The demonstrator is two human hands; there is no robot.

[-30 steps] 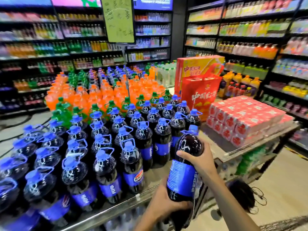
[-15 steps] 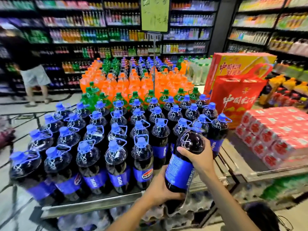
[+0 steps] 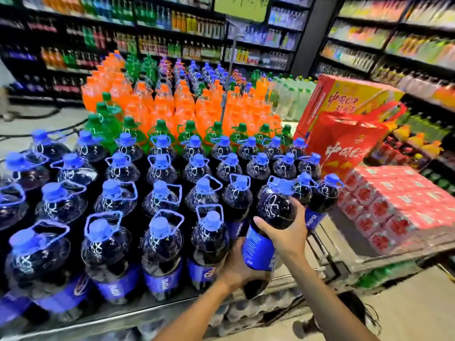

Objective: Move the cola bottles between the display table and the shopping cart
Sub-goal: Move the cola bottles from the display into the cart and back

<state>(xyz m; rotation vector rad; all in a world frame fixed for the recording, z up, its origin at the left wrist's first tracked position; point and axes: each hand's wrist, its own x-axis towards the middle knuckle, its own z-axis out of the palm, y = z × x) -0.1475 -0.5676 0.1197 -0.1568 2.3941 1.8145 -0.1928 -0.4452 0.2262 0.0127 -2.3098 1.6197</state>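
Two hands on one cola bottle (image 3: 268,230), lower centre-right of the frame. Left hand (image 3: 242,269) cups the base from below and left, fingers wrapped round the lower body. Right hand (image 3: 286,233) clasps the shoulder and upper label from the right, thumb across the front. Neither hand is free.

Bottle long axis: tilted, blue cap leaning up and away toward the upper right, base toward the person. Base appears off the surface, just over the near edge of the desk (image 3: 138,316), at the right end of the front row. It does not look set down; contact with the desk is hidden by the left hand.

Key relation: an open spot in the front row seems to lie directly under and just beyond the held bottle, right of the nearest standing cola bottle (image 3: 209,244). To stand it there, the axis would need to come upright and the base go forward and down. Risk: knocking that neighbour's loop handle.

Farther back: rows of blue-capped cola bottles, then orange soda bottles (image 3: 187,99). Right of frame: red drink cartons (image 3: 394,205), red gift bag (image 3: 344,143). No shopping cart in view.
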